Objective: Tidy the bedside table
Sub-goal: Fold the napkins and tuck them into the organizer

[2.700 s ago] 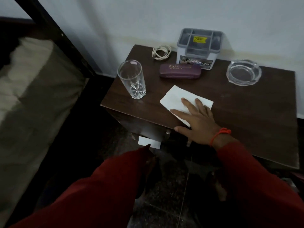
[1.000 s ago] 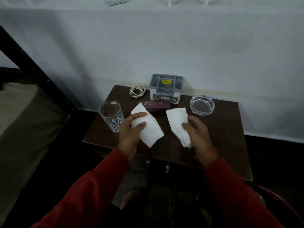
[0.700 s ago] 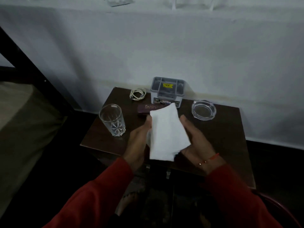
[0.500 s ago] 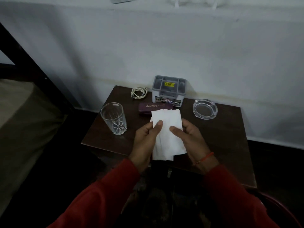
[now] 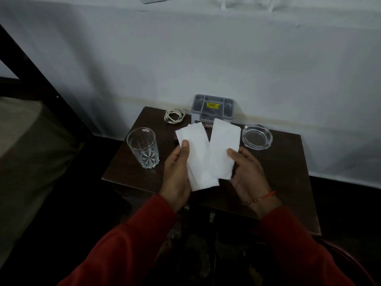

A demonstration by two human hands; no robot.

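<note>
Two white tissues are held above the tabletop [image 5: 288, 172], one in each hand. The left tissue [image 5: 196, 155] is pinched by the left hand [image 5: 177, 172], with the thumb laid over its front face near the upper left corner and the fingers hidden behind the sheet. The right tissue [image 5: 223, 145] is held by the right hand [image 5: 246, 172], whose thumb presses on the sheet's right edge while the palm is turned up and inward. Each grip is thus closed on its own tissue. The two sheets are tilted away from each other at the top and overlap low down, between the two grips, forming a V.

Both wrists are raised, both forearms are covered by red sleeves, and one red thread bracelet [image 5: 266, 196] is worn on the right wrist.

On the tabletop, five other things are counted. One clear drinking glass [image 5: 143, 148] stands upright to the left of the left grip. One glass ashtray [image 5: 257, 136] sits beyond and to the right of the right grip. One grey organiser box [image 5: 213, 107] with a yellow sticker stands beyond both grips, against the wall, its lower front hidden by the tissues. One coiled pale cable [image 5: 174, 116] lies just left of that box. A sliver of one dark case is glimpsed between the raised sheets; little of it can be made out.
</note>
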